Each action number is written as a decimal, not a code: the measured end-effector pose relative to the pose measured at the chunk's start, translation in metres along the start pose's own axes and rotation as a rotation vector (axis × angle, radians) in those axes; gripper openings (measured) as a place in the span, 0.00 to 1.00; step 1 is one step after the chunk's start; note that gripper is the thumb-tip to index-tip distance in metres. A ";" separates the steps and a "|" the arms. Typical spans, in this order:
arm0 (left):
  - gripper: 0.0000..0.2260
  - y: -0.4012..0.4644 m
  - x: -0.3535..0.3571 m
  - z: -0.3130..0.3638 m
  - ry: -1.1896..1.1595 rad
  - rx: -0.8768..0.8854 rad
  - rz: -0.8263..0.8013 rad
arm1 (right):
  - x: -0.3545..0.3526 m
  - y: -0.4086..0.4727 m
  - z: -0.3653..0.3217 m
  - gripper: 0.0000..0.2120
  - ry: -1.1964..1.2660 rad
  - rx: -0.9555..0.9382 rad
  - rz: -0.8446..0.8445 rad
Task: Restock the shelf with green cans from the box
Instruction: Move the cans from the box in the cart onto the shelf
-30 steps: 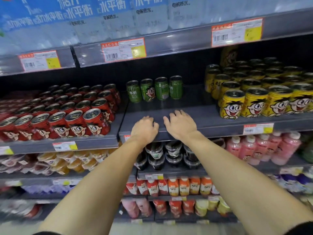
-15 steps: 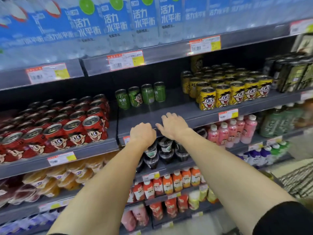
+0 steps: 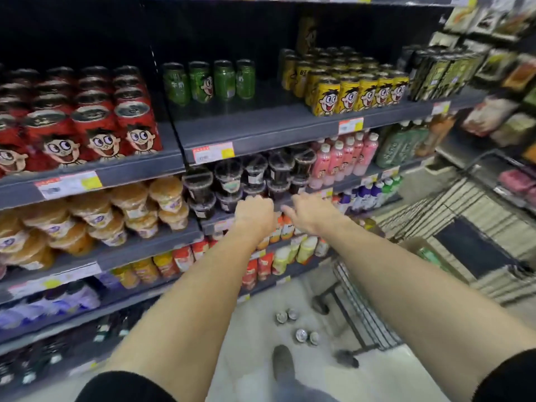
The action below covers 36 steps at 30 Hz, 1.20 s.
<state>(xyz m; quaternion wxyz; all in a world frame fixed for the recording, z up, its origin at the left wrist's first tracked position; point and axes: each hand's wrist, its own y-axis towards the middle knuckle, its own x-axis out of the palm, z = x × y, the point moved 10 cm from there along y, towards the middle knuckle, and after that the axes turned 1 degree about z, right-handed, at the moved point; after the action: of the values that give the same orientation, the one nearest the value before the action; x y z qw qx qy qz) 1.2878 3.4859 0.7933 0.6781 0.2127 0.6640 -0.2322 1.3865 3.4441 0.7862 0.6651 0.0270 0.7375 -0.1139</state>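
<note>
Several green cans (image 3: 211, 80) stand in a row at the back of the grey shelf (image 3: 261, 127), whose front part is bare. Both my arms reach forward below that shelf. My left hand (image 3: 255, 212) has its fingers curled and holds nothing. Beside it, my right hand (image 3: 311, 211) is relaxed with fingers forward and is also empty. Both hands hover in front of the lower shelf of dark cups (image 3: 255, 175). A cardboard box (image 3: 417, 246) with something green inside sits in the cart at the right.
Red cans (image 3: 95, 123) fill the shelf to the left, yellow cans (image 3: 356, 85) the right. A wire shopping cart (image 3: 362, 311) stands at the right. Several small cans (image 3: 304, 335) stand on the floor by my shoe (image 3: 282, 362).
My view has swung down and to the right. Both hands have dropped from the front edge of the green-can shelf to the level of the shelf below, still empty.
</note>
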 end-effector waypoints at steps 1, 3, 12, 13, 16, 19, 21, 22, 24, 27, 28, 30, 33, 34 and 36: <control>0.12 -0.004 0.008 0.013 -0.033 0.025 -0.029 | 0.010 -0.012 0.008 0.27 -0.002 0.011 -0.056; 0.12 -0.014 0.022 0.042 -0.098 0.078 -0.078 | 0.024 -0.038 0.027 0.27 -0.017 0.047 -0.142; 0.11 -0.053 0.039 0.139 -0.112 0.154 -0.069 | 0.048 -0.129 0.127 0.27 0.106 0.310 -0.181; 0.11 -0.055 0.039 0.154 -0.098 0.182 -0.064 | 0.050 -0.139 0.137 0.26 0.117 0.323 -0.180; 0.12 -0.059 0.042 0.202 -0.095 0.249 -0.084 | 0.056 -0.173 0.174 0.26 0.134 0.382 -0.181; 0.13 -0.066 0.043 0.266 -0.073 0.306 -0.093 | 0.057 -0.217 0.227 0.29 0.166 0.461 -0.142; 0.14 -0.074 0.042 0.315 -0.056 0.353 -0.097 | 0.057 -0.247 0.267 0.29 0.185 0.507 -0.120; 0.14 -0.077 0.041 0.340 -0.050 0.376 -0.101 | 0.057 -0.262 0.286 0.30 0.188 0.529 -0.111; 0.14 -0.083 0.038 0.389 -0.036 0.406 -0.103 | 0.056 -0.289 0.322 0.30 0.190 0.560 -0.106; 0.14 -0.089 0.030 0.458 -0.022 0.443 -0.082 | 0.054 -0.325 0.372 0.32 0.196 0.592 -0.097; 0.14 -0.091 0.028 0.480 -0.018 0.466 -0.070 | 0.052 -0.336 0.388 0.32 0.193 0.597 -0.087; 0.14 -0.094 0.023 0.519 -0.007 0.510 -0.042 | 0.047 -0.356 0.416 0.30 0.189 0.617 -0.059; 0.14 -0.093 0.018 0.564 0.029 0.543 -0.020 | 0.043 -0.385 0.452 0.28 0.200 0.666 -0.026; 0.14 -0.093 0.017 0.576 0.048 0.556 -0.020 | 0.043 -0.392 0.462 0.28 0.214 0.676 -0.016; 0.14 -0.091 0.019 0.599 0.076 0.578 -0.030 | 0.044 -0.403 0.479 0.28 0.244 0.684 0.004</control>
<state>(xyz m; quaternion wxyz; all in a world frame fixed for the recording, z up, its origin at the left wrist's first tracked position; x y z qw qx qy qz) 1.7142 3.0546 0.7931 0.5606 0.3957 0.5982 -0.4139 1.7718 2.9498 0.7529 0.5250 0.2628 0.7306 -0.3485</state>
